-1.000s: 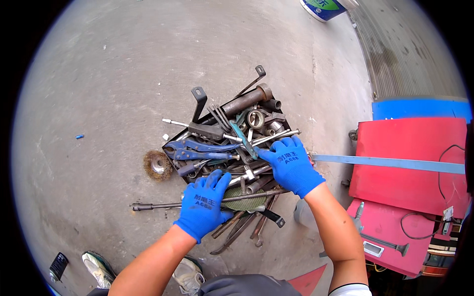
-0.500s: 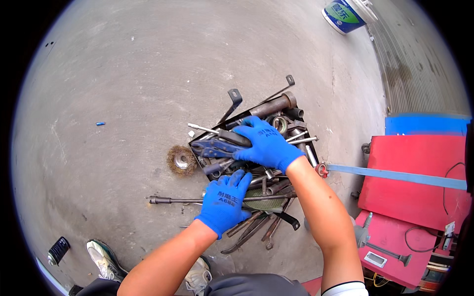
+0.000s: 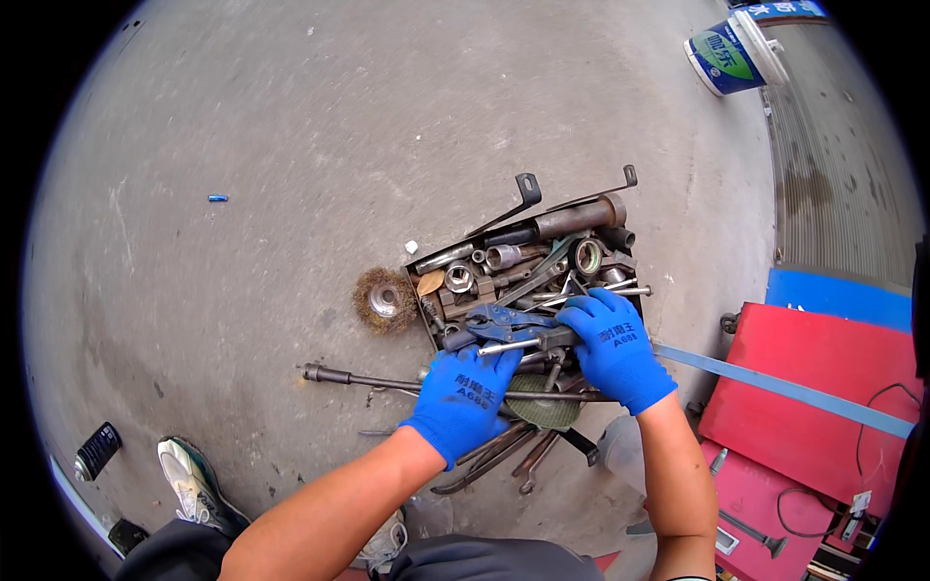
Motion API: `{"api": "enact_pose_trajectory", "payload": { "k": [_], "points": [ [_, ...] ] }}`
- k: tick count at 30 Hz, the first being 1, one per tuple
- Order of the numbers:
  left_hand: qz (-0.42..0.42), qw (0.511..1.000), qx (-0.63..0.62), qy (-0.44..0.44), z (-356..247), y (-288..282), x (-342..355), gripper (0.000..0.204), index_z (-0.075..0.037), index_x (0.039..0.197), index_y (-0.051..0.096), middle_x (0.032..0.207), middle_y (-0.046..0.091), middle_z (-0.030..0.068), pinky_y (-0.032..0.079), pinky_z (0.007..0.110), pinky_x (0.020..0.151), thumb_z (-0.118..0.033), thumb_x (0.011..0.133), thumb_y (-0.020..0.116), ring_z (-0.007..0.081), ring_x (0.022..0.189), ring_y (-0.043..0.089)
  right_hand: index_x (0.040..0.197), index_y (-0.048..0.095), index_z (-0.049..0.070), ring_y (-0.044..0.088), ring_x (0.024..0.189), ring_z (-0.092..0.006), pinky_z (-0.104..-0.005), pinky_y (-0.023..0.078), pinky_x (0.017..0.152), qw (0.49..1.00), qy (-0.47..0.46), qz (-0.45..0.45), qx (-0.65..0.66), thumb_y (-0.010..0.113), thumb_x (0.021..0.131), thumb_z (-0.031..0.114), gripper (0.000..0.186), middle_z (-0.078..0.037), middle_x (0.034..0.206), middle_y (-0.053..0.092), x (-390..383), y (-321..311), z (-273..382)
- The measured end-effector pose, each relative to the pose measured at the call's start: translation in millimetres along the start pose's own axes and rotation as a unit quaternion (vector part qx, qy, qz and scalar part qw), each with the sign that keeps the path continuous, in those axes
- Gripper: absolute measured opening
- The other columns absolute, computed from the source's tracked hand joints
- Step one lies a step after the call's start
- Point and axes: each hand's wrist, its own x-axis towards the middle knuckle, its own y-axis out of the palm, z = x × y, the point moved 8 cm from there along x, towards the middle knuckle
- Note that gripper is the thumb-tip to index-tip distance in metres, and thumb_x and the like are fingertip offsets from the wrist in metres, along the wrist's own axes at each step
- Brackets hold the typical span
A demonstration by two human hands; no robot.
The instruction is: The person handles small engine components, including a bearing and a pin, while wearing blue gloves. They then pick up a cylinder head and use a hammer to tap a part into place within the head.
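Note:
Both hands wear blue gloves over a black metal tool tray (image 3: 426, 320) heaped with tools. My right hand (image 3: 617, 351) is closed round a dark-handled tool (image 3: 554, 337) whose silver shaft (image 3: 509, 347) points left. Just behind that shaft lie blue-grey locking pliers (image 3: 504, 320). My left hand (image 3: 463, 399) rests across a long steel bar (image 3: 383, 383) with its fingers stretched toward the pliers and the shaft tip; what lies under its palm is hidden. A green mesh piece (image 3: 547, 402) shows between the hands.
Sockets (image 3: 459, 279), a thick pipe (image 3: 581, 218) and a ring (image 3: 587, 257) fill the tray's far part. A wire wheel brush (image 3: 384, 299) lies left of it. Red panels (image 3: 804, 387) stand at right, a bucket (image 3: 734, 56) far right, a spray can (image 3: 99, 450) near left.
My right hand has moved right and nearer with the dark-handled tool, uncovering the sockets. The locking pliers now lie below the uncovered part. The whole view has shifted slightly.

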Motion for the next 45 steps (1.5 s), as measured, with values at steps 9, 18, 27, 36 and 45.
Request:
{"api": "enact_pose_trajectory", "payload": {
  "k": [9,18,27,36,45],
  "points": [
    [0.000,0.999,0.035,-0.014,3.2,-2.4,-3.5,0.090,-0.009,0.140,0.047,0.131,0.056,0.0160,0.047,0.042,0.086,-0.049,0.067,0.082,0.0305,0.107,0.060,0.122,0.062,0.006,0.053,0.122,-0.0382,-0.0483,0.040,0.106,0.998,-0.063,-0.008,0.026,0.061,0.079,0.010,0.043,-0.018,0.128,0.060,36.8,-33.6,13.4],
    [0.006,0.999,0.030,-0.022,5.0,2.3,-2.7,0.091,-0.010,0.141,0.046,0.124,0.057,0.0144,0.047,0.042,0.085,-0.049,0.067,0.082,0.0292,0.104,0.060,0.135,0.057,0.009,0.053,0.122,-0.0438,-0.0488,0.047,0.101,0.986,-0.030,0.137,0.089,0.077,0.070,0.051,0.080,-0.025,0.129,0.055,92.6,27.4,44.8],
    [-0.019,0.988,0.145,-0.059,-14.7,4.5,-14.3,0.090,-0.004,0.144,0.043,0.122,0.055,0.0111,0.043,0.039,0.083,-0.042,0.071,0.078,0.0247,0.107,0.054,0.134,0.054,0.009,0.061,0.114,-0.0432,-0.0496,0.049,0.096,0.978,0.054,0.180,0.091,0.075,0.069,0.050,0.080,-0.027,0.124,0.057,86.5,31.9,39.0],
    [-0.120,0.989,0.087,0.011,-27.5,2.6,-48.1,0.054,-0.011,0.141,0.051,0.148,0.046,0.0142,0.035,0.054,0.110,-0.016,0.088,0.058,0.0348,0.133,0.044,0.123,0.059,0.010,0.057,0.117,-0.0350,-0.0491,0.040,0.104,0.994,-0.062,0.084,-0.046,0.075,0.067,0.035,0.063,-0.018,0.122,0.060,72.4,37.5,54.8],
    [-0.191,0.981,0.027,0.025,-16.2,-40.5,-58.4,0.066,-0.009,0.139,0.052,0.144,0.046,0.0204,0.035,0.053,0.112,-0.020,0.077,0.073,0.0391,0.132,0.046,0.130,0.057,0.011,0.061,0.111,-0.0361,-0.0465,0.046,0.097,0.975,-0.010,0.185,0.121,0.071,0.071,0.039,0.067,-0.020,0.116,0.063,47.3,22.9,32.1]
  ]
}}
